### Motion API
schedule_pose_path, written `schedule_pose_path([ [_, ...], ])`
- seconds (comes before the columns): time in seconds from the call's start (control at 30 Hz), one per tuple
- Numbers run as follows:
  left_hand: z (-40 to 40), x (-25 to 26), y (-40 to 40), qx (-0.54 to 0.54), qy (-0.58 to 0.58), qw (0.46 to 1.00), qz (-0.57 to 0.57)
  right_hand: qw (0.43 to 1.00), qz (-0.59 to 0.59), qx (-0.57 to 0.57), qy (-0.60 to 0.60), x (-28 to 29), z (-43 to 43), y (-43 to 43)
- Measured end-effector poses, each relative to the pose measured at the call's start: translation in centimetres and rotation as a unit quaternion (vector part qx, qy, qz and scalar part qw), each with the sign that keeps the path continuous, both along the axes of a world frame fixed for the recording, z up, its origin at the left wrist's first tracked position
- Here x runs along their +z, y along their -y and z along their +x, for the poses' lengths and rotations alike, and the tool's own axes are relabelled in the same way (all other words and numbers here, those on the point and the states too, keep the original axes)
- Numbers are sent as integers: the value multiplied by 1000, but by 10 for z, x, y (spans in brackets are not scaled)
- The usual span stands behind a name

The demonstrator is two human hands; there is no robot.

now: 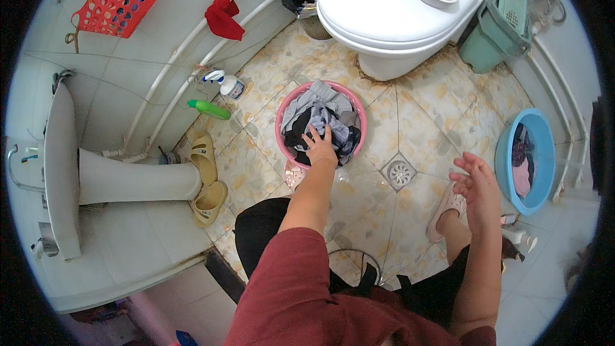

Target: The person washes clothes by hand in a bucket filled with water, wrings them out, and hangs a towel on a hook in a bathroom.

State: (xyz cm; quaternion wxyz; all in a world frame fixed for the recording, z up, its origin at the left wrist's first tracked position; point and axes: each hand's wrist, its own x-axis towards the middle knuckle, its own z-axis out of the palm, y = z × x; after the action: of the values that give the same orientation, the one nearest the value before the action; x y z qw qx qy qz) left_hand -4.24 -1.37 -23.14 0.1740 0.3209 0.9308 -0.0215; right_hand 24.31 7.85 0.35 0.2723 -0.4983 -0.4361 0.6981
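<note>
A pink plastic basin (278, 127) stands on the tiled floor, heaped with grey, black and bluish-grey clothes (331, 120). Fingers spread, my left hand (321, 148) is at the near side of the heap; whether it presses on the cloth or hovers just above, I cannot tell. My right hand (478, 185) is raised over the floor at the right, fingers loosely bent and apart, with nothing visible in it. Close to its right is a blue plastic basin (501, 163) with dark and pink clothes (521, 178) inside.
A white toilet (375, 5) stands ahead, beside a black-lined waste bin (314, 27) and a green bin (487, 38). A spray bottle (233, 87), a green bottle (210, 109) and yellow clogs (204, 158) line the left, near a pedestal sink (139, 178). A floor drain (399, 172) lies centre-right.
</note>
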Motion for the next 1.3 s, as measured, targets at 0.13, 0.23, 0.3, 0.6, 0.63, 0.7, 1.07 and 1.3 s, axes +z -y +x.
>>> schedule_pose_path([
  [0.13,-7,7,-4,-44,-10,999,3,1000,-1,17,-4,-3,2,9],
  [0.23,-7,24,-11,-41,64,997,24,999,4,35,9,0,-1,8],
  [0.3,8,48,-15,26,160,978,131,999,1,40,14,-12,4,3],
  [0.6,115,176,-22,7,633,653,415,996,-85,4,30,-30,-12,10],
  [0.63,124,190,-18,-36,647,654,391,993,-76,-12,-94,-35,-12,8],
  [0.7,134,206,-8,-132,692,615,353,978,-140,-26,-150,-39,-8,6],
  [1.07,157,162,4,280,783,331,445,995,53,19,-80,-27,-41,43],
  [1.3,166,177,-14,146,597,488,620,994,-32,-43,-100,-74,-14,-4],
])
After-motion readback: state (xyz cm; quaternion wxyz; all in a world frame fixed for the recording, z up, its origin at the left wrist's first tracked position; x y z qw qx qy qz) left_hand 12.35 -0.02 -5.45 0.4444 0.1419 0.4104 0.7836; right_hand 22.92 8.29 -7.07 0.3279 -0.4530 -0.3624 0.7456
